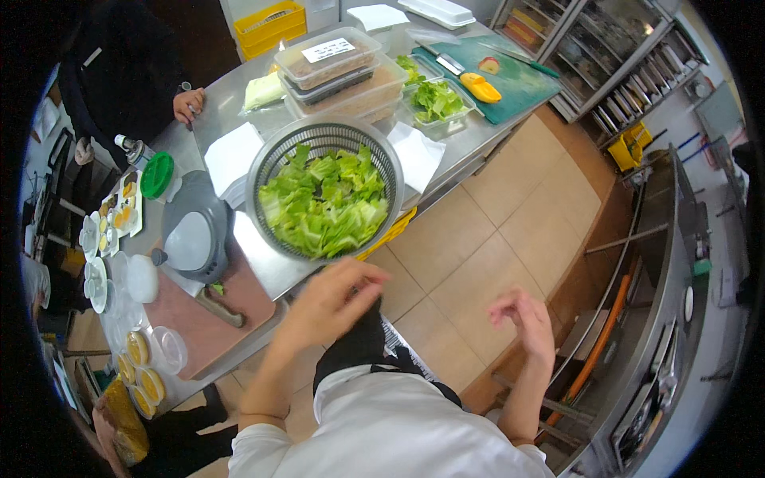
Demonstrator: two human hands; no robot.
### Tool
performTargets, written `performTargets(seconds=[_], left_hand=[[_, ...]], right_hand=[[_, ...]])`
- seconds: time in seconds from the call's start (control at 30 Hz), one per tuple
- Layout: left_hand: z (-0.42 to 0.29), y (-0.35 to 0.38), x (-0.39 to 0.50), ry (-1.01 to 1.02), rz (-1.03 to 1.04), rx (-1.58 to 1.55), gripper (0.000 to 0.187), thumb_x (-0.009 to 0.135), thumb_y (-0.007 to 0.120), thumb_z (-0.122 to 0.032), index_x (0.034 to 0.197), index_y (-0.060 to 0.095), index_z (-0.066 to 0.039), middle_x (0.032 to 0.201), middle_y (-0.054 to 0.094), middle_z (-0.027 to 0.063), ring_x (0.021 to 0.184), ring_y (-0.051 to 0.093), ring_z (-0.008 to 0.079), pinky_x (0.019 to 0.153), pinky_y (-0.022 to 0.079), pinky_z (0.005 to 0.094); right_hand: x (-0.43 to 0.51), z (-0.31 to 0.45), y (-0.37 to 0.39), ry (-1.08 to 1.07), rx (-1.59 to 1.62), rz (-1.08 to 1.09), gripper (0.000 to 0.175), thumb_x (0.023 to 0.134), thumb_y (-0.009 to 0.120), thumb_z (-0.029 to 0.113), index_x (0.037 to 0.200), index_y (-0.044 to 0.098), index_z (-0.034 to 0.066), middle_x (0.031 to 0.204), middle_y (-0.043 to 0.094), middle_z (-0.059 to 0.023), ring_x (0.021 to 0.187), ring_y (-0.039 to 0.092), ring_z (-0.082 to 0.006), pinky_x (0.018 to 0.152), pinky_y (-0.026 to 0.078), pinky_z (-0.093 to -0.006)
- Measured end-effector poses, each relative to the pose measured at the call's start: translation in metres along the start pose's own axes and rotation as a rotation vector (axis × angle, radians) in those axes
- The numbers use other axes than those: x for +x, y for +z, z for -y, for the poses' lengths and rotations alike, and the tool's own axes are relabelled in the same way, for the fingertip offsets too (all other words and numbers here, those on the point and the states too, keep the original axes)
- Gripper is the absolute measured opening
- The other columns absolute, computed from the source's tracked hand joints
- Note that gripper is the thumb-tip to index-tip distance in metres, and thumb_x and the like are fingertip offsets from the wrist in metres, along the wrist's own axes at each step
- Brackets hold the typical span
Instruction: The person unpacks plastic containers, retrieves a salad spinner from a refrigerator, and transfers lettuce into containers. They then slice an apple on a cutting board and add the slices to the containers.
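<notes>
A salad spinner's basket (pixel 257 161) full of chopped green lettuce (pixel 326 197) stands in its bowl near the edge of the steel table. My left hand (pixel 340 293), fingers curled and holding nothing, is just below the bowl's near rim. My right hand (pixel 520 316) is raised over the tiled floor, fingers bent and empty. Left of the bowl, the grey spinner lid (pixel 197 227) lies partly on a reddish cutting board (pixel 239 287), with a knife (pixel 221 308) beside it. White paper sheets (pixel 418 156) flank the bowl. Behind it are stacked plastic containers (pixel 340 77) of food.
A green cutting board (pixel 526 86) holds knives, a yellow vegetable and a cut red piece. Small cups (pixel 149 385) of yellow food stand at the table's left corner. A person's hand (pixel 189 105) rests on the far edge. A steel counter (pixel 651 310) runs along the right.
</notes>
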State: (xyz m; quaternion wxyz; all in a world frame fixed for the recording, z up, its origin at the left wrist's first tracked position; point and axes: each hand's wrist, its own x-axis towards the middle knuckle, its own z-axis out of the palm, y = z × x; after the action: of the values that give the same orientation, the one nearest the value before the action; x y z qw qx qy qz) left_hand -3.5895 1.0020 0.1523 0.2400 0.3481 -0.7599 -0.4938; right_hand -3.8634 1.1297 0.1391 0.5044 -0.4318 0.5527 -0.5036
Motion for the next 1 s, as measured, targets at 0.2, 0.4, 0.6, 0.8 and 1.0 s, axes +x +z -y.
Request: performTargets(seconds=[0.2,0.4,0.6,0.8,1.0], left_hand=[[0.025,0.094,0.132,-0.052,-0.031,-0.297,0.019,0.082,0.053,-0.011,0.100,0.055,-0.003,0.089,0.055,0.0065,0.079,0.054,0.0131,0.068,0.044,0.0245],[0.035,0.116,0.259,-0.022,-0.346,-0.290,0.033,0.078,0.056,-0.008,0.109,0.047,-0.003,0.101,0.048,0.0115,0.091,0.051,0.0206,0.074,0.044,0.0290],[0.074,0.097,0.360,-0.116,-0.762,0.342,0.043,0.071,0.060,-0.006,0.112,0.046,-0.007,0.113,0.043,0.0171,0.104,0.042,0.0338,0.088,0.036,0.0401],[0.095,0.084,0.397,-0.378,-0.786,0.561,0.031,0.070,0.058,-0.001,0.099,0.054,-0.012,0.113,0.046,0.0137,0.103,0.043,0.0346,0.087,0.036,0.0415],[0.068,0.083,0.407,-0.485,-0.934,0.543,0.024,0.073,0.057,-0.002,0.097,0.055,-0.009,0.110,0.048,0.0128,0.099,0.046,0.0324,0.083,0.039,0.0392]], right_hand=[[0.186,0.022,-0.049,0.024,-0.172,0.094,0.022,0.085,0.052,0.017,0.099,0.057,-0.0002,0.080,0.056,-0.0041,0.071,0.052,-0.0092,0.062,0.043,-0.0223],[0.349,0.020,-0.100,-0.356,-0.716,0.122,0.044,0.069,0.063,0.012,0.111,0.050,0.0070,0.098,0.048,-0.0135,0.089,0.051,-0.0247,0.073,0.045,-0.0339],[0.482,-0.023,-0.095,-0.297,-1.055,0.525,0.045,0.068,0.064,0.013,0.110,0.049,0.0085,0.104,0.047,-0.0161,0.095,0.049,-0.0313,0.080,0.042,-0.0357],[0.541,0.018,-0.106,-0.358,-0.987,1.004,0.038,0.071,0.063,0.016,0.107,0.053,0.0077,0.096,0.050,-0.0148,0.087,0.052,-0.0306,0.077,0.043,-0.0334],[0.638,0.015,-0.066,-0.637,-1.125,0.988,0.044,0.070,0.060,0.012,0.112,0.049,0.0088,0.100,0.049,-0.0171,0.091,0.051,-0.0324,0.081,0.042,-0.0368]])
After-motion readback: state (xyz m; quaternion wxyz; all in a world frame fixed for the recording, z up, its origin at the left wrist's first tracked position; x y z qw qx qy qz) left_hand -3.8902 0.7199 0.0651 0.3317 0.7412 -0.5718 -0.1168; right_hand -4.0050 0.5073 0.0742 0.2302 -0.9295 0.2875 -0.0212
